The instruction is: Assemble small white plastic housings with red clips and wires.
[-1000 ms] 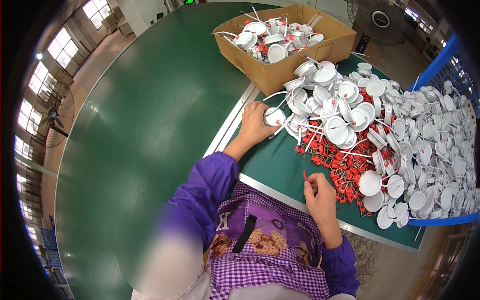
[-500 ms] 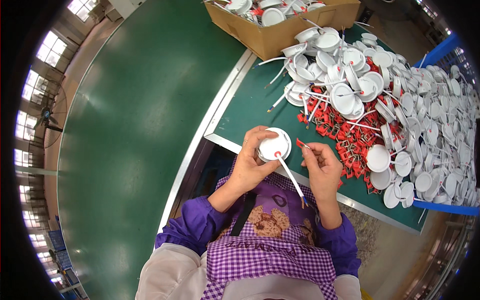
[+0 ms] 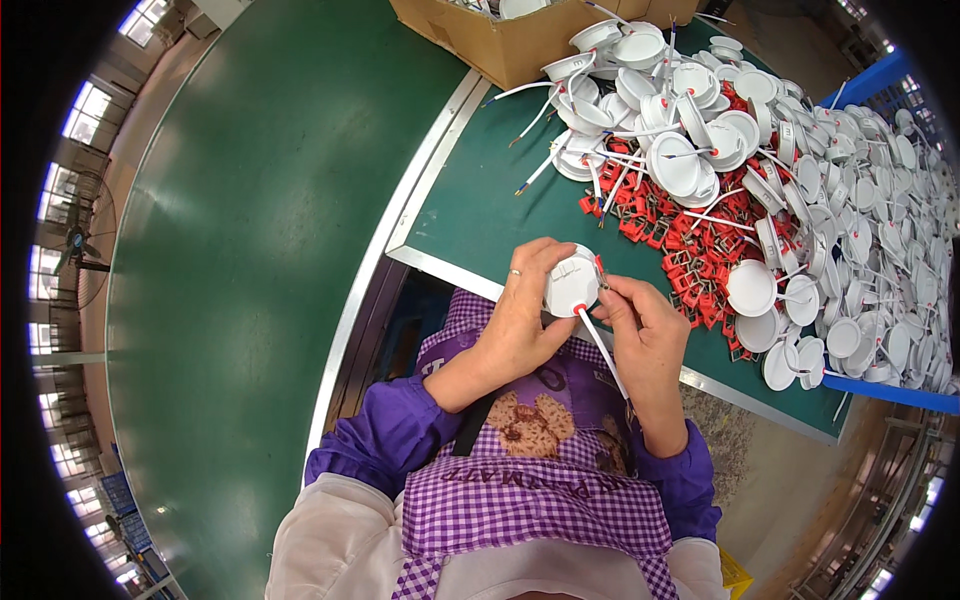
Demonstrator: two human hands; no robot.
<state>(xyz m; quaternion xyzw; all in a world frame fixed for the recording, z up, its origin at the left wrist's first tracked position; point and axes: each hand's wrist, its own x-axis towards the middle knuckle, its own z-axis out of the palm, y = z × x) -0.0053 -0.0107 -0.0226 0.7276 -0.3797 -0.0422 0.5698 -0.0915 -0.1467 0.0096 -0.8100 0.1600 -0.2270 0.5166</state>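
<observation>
My left hand [image 3: 510, 325] is closed around the edge of a round white lamp housing [image 3: 570, 285], its flat back facing up. A white cable [image 3: 604, 352] leaves the housing at a red grommet and hangs down to bare wire ends near my right wrist. At the right rim of the housing, my right hand [image 3: 648, 330] pinches a small red spring clip [image 3: 600, 266] against the side. Fingers hide part of the clip, so I cannot tell whether it is seated. Beyond my hands lies a pile of similar red clips [image 3: 690, 255] on the green table [image 3: 470, 215].
Many white lamp housings [image 3: 675, 165] with cables lie heaped over the clips. More fill a blue crate [image 3: 890, 393] on the right. A cardboard box [image 3: 490, 45] holding similar parts stands at the back. A wide green surface [image 3: 250, 270] with a metal edge runs along the left.
My right hand has brought the red clip leftward to the housing's rim; before, they were apart. The housing has shifted slightly right and turned, and the whole view has moved a little.
</observation>
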